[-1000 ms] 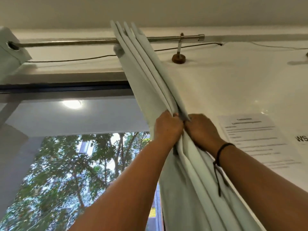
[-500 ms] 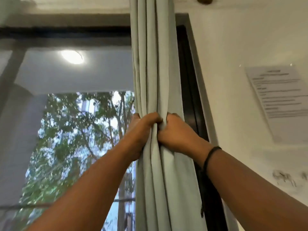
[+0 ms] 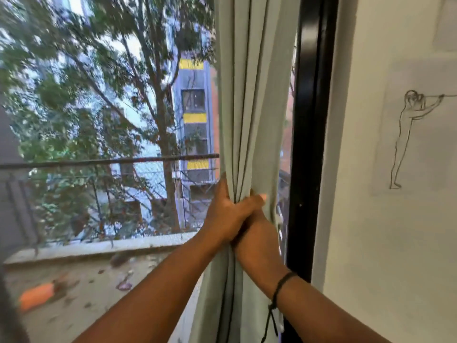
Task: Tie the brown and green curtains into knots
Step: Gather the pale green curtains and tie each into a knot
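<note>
Both hands have slid down the curtain (image 3: 249, 95) since a moment ago, and now overlap instead of sitting side by side. Left hand (image 3: 226, 214) lies across the right hand (image 3: 257, 233), and both clench the gathered green folds. It hangs bunched beside the black window frame (image 3: 311, 120), not yet knotted. A black cord (image 3: 280, 287) circles the right wrist.

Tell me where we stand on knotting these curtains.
Done: the green curtain is gathered into one bunch of pleats. In hand: the left hand and right hand both grip that bunch beside the black window frame. Left: no knot shows in it; no brown curtain is in view.
</note>
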Demonstrator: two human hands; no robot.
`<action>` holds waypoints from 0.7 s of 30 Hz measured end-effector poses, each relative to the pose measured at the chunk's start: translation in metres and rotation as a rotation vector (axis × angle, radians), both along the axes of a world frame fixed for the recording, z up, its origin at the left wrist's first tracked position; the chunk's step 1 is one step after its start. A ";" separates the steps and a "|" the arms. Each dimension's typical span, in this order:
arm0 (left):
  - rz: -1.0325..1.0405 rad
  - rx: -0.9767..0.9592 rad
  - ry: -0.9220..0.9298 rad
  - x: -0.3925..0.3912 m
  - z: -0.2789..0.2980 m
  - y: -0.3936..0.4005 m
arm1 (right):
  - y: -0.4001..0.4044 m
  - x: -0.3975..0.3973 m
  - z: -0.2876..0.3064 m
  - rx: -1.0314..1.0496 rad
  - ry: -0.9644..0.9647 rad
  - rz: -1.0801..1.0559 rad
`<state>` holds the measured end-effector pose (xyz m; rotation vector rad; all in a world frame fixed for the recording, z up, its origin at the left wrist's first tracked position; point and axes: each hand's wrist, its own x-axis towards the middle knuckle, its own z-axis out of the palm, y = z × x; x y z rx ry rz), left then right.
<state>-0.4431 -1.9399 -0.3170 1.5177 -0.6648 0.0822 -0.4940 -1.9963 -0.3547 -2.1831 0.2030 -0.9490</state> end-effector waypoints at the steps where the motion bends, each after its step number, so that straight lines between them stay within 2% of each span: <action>1: -0.066 -0.033 0.063 -0.001 -0.010 0.002 | 0.001 -0.001 -0.012 -0.003 -0.022 0.007; 4: -0.126 -0.005 0.086 -0.010 -0.029 0.009 | 0.007 -0.008 -0.034 0.055 -0.055 0.187; 7: -0.040 0.015 0.067 -0.021 -0.045 0.011 | -0.002 -0.021 -0.052 0.037 0.019 0.361; 11: 0.161 -0.185 0.203 -0.018 -0.049 0.009 | -0.043 -0.034 -0.050 0.073 0.045 0.674; 14: 0.226 -0.317 0.287 -0.016 -0.046 0.004 | -0.090 -0.040 -0.035 0.323 -0.113 0.579; 17: 0.316 -0.332 0.274 -0.026 -0.043 -0.009 | -0.134 -0.038 -0.029 0.309 -0.190 0.369; 18: 0.335 -0.317 0.252 -0.031 -0.043 -0.015 | -0.140 -0.038 -0.031 0.287 -0.138 0.384; 21: 0.299 -0.227 0.207 -0.053 -0.040 -0.032 | -0.134 -0.037 -0.037 0.308 0.018 0.612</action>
